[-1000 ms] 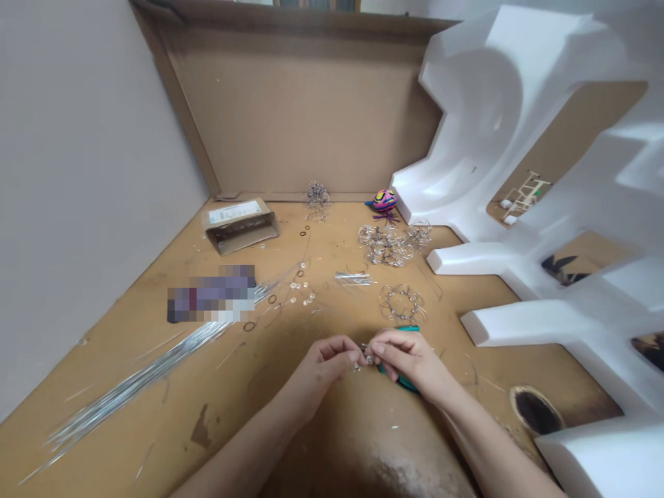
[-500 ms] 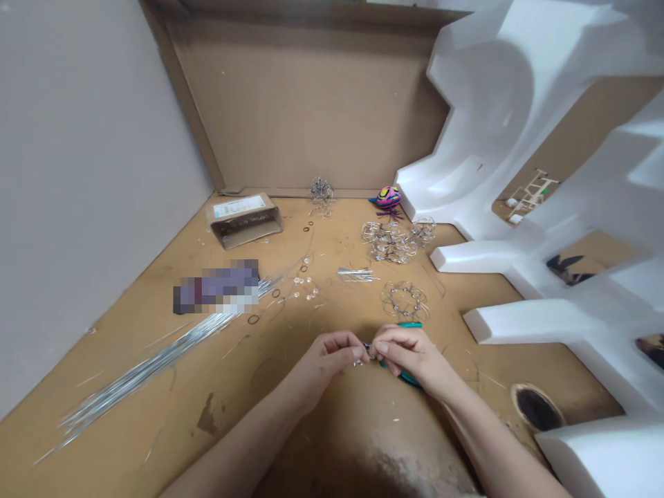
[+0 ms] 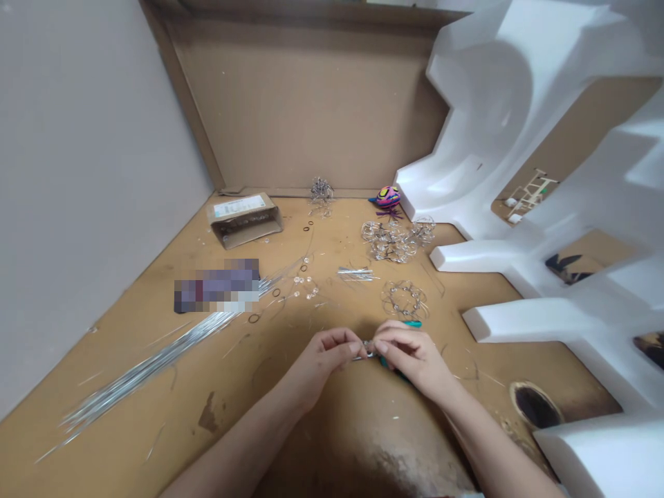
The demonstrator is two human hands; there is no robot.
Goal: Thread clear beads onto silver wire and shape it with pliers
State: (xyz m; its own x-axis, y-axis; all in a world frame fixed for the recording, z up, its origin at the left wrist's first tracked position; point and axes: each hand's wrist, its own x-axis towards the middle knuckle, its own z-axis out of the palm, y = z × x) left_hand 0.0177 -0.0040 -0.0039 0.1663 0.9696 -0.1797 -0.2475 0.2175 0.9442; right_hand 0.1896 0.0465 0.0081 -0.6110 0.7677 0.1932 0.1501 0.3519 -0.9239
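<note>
Between my two hands is a small piece of wire with clear beads [image 3: 369, 349], mostly covered by fingertips. My left hand [image 3: 329, 356] pinches its left side, thumb against curled fingers. On the other side, my right hand [image 3: 412, 356] grips it between thumb and fingers. Teal-handled pliers [image 3: 413, 324] lie on the table, partly hidden under my right hand. Just beyond them rests a ring of beaded wire [image 3: 405, 301] with loose wire loops. Short cut wires [image 3: 355, 274] form a small bundle farther back, and loose clear beads [image 3: 305, 288] are scattered to their left.
A long bundle of straight wires [image 3: 155, 366] stretches across the left, beside a blurred purple item [image 3: 215, 287]. An open cardboard box [image 3: 246, 221] lies behind. Tangled beaded wire pieces [image 3: 391, 242] sit at back right. White foam [image 3: 523, 321] borders the right side, near a dark hole [image 3: 537, 406].
Both hands stay close together over the same spot, with small finger shifts. More of the beaded wire shows between the fingertips, and my right hand covers more of the lower pliers handle.
</note>
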